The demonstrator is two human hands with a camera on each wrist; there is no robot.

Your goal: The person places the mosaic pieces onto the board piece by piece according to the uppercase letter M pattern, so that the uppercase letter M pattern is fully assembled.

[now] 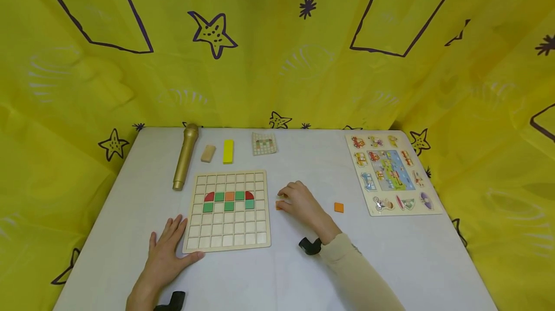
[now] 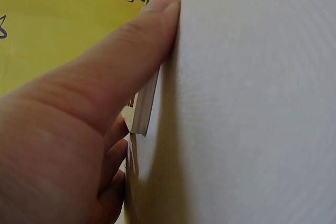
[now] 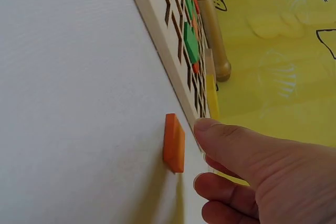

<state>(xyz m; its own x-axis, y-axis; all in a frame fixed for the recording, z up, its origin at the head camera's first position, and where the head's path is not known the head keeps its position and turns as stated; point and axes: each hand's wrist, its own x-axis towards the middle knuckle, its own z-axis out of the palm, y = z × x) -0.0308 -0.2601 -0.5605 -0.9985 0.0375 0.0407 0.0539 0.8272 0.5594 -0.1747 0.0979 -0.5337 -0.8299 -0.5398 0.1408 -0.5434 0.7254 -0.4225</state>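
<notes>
A square wooden grid board (image 1: 229, 210) lies on the table, with green, orange and red tiles set in several cells. My left hand (image 1: 166, 253) rests at its lower left corner, fingers spread along the left side. In the left wrist view the thumb (image 2: 142, 40) touches the board's edge (image 2: 147, 98). Right of the board, my right hand (image 1: 303, 207) hovers over an orange tile (image 1: 278, 205), partly covered by the thumb. From the right wrist, that orange tile (image 3: 174, 142) lies on the table just beside the thumb tip, with a gap between thumb and fingers.
Another orange tile (image 1: 338, 207) lies right of my right hand. Behind the board are a gold microphone (image 1: 185, 157), a plain wooden block (image 1: 208, 153), a yellow block (image 1: 228, 152) and a pattern card (image 1: 264, 143). A picture puzzle board (image 1: 392, 173) lies at the right.
</notes>
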